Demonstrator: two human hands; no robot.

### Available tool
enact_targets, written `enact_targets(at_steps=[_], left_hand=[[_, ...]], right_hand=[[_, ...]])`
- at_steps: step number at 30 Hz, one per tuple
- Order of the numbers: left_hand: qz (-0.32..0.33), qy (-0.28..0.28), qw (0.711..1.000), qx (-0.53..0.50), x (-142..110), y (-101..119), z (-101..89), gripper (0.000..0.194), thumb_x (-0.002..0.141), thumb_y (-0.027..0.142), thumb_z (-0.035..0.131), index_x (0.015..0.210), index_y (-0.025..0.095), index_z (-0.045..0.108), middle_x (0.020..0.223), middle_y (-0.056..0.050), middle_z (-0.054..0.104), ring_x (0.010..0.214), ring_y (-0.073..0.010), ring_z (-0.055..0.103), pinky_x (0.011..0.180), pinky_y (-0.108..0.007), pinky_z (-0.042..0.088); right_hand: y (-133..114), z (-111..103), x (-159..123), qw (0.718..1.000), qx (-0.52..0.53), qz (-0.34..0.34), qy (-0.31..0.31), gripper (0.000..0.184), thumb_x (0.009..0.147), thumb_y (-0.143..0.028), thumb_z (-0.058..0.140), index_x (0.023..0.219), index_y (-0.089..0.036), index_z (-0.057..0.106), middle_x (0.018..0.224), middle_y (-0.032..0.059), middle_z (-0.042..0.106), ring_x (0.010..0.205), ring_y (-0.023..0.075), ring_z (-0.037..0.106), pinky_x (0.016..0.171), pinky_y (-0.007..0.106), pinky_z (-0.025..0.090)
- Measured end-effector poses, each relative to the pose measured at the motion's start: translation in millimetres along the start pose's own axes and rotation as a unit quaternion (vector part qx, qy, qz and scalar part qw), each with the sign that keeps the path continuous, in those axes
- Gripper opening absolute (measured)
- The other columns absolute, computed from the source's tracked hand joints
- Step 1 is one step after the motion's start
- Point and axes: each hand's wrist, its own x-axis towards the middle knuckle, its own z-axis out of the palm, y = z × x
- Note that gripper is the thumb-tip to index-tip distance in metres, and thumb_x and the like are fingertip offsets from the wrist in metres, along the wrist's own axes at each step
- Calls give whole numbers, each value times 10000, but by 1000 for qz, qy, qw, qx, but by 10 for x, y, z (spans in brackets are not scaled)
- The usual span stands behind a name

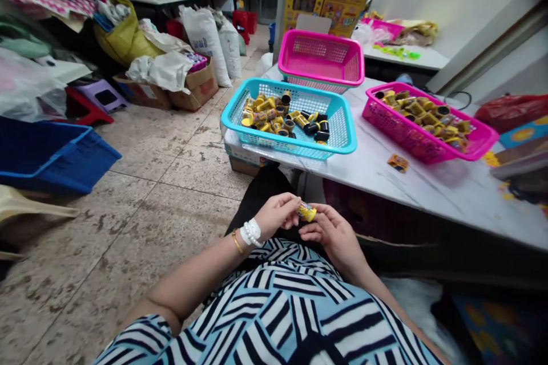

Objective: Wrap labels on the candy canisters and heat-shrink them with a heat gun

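Note:
Above my lap, a small yellow cylindrical container (306, 211) with a printed label is pinched between my two hands. The fingers of my left hand (278, 214) close on its left end. At its yellow right end, the thumb and forefinger of my right hand (331, 231) are pressed together on it, the other fingers curled below. Beyond my hands, a blue plastic basket (342, 151) at the table edge holds many similar yellow and black containers (268, 111). A pink basket (411, 142) to the right holds more of them.
A small orange printed piece (398, 163) lies on the white marbled table (363, 165). Behind the blue basket stands another pink basket (321, 77). On the floor to the left are a dark blue bin (85, 168), stools, cardboard boxes (201, 88) and white sacks (205, 40).

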Motion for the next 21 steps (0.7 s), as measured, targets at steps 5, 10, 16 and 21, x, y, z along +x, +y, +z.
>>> enact_targets(at_steps=[5,10,16,21], left_hand=[[32,56,995,71,8,-87,-120,399,793,546,679,820,160,585,530,45,547,408,-59,443,395,-165,293],[-7,108,994,-21,1,-92,-376,393,802,554,642,753,176,548,486,66,485,377,-52,386,373,-170,265],[-28,146,988,-36,-12,-112,-787,380,827,551,615,781,177,561,493,59,495,393,-50,378,382,-158,250],[-33,168,985,-23,45,-146,-1002,343,854,513,590,802,175,581,517,47,530,416,-55,433,412,-155,296]], right_hand=[[116,162,114,984,-156,-83,31,334,781,-386,785,1016,-195,644,858,28,708,723,144,696,662,268,611],[232,311,333,940,-305,-153,-8,401,814,-316,759,1174,-238,600,1012,55,712,821,179,708,757,335,618],[170,575,690,936,-332,-76,-94,350,879,-362,674,1180,-206,589,888,55,722,751,188,716,701,338,628],[214,689,899,900,-419,-89,-86,358,924,-363,594,1221,-168,637,859,76,743,664,172,726,644,295,614]])
